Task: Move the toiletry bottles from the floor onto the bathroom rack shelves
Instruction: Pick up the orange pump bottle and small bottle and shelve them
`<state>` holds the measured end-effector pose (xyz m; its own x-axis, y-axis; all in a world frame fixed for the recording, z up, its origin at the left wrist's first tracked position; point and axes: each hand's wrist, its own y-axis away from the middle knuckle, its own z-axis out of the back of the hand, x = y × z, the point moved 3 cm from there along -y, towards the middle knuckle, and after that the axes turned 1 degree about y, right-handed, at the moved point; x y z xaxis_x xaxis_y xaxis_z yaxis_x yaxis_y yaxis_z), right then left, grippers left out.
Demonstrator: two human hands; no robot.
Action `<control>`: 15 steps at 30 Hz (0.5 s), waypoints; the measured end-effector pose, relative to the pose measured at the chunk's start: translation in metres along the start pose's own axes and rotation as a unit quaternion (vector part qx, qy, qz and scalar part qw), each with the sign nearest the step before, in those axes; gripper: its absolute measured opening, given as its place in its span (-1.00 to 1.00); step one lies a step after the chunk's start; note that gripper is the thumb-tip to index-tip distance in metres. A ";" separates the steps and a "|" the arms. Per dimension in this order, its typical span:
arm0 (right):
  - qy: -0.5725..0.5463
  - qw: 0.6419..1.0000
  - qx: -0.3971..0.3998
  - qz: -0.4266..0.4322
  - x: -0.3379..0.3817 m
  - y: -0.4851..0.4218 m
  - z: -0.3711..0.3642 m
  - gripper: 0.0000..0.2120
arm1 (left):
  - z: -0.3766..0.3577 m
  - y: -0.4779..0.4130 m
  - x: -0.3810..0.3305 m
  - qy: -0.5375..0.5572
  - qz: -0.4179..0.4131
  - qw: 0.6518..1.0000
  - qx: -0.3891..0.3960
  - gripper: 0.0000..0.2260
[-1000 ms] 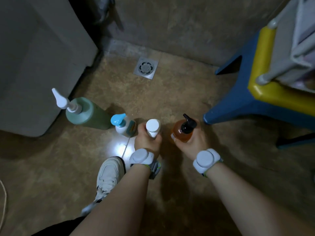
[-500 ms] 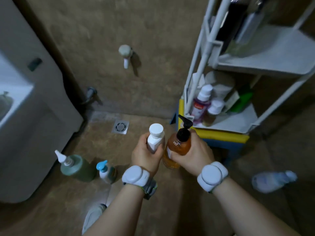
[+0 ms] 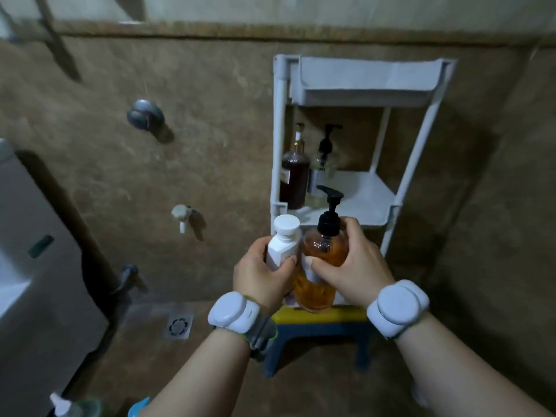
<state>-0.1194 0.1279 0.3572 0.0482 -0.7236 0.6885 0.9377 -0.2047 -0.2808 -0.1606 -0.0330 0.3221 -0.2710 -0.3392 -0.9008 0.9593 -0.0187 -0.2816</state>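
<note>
My left hand [image 3: 260, 278] grips a white bottle with a white cap [image 3: 282, 242], held upright. Beside it my right hand [image 3: 355, 266] grips an orange bottle with a black pump [image 3: 323, 260], also upright. Both bottles are raised in front of the white bathroom rack [image 3: 361, 85], just below the front edge of its middle shelf [image 3: 373, 203]. That shelf holds a dark brown bottle [image 3: 293, 179] and a clear pump bottle [image 3: 323, 167] at its left. The top shelf looks bare. A green pump bottle [image 3: 64, 406] and a blue-capped bottle [image 3: 138, 407] show at the bottom left edge.
The rack stands on a yellow and blue stool [image 3: 319, 326] against the brown wall. A white fixture [image 3: 36, 281] fills the left side. Taps [image 3: 144, 115] stick out of the wall, and a floor drain [image 3: 180, 325] lies near the wall's foot.
Both hands have lifted their bottles from the floor up to the rack's middle shelf. My view has tilted up from the floor to the wall and the rack.
</note>
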 end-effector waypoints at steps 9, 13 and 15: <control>-0.032 0.995 -0.094 0.028 -0.002 -0.072 0.064 -0.54 | -0.036 -0.075 -0.076 0.021 -0.039 0.999 0.006 -0.76; -0.033 0.993 -0.106 0.033 -0.014 -0.107 0.064 -0.52 | -0.057 -0.102 -0.078 -0.006 -0.020 1.000 0.005 -0.71; -0.037 0.993 -0.112 0.028 -0.021 -0.124 0.061 -0.48 | -0.067 -0.116 -0.075 -0.022 -0.010 1.000 0.001 -0.69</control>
<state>-0.2160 0.2091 0.4186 0.1316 -0.6892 0.7126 0.8332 -0.3126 -0.4562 -0.2564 0.0578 0.3999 -0.2860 -0.3791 -0.8800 0.9542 -0.0282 -0.2980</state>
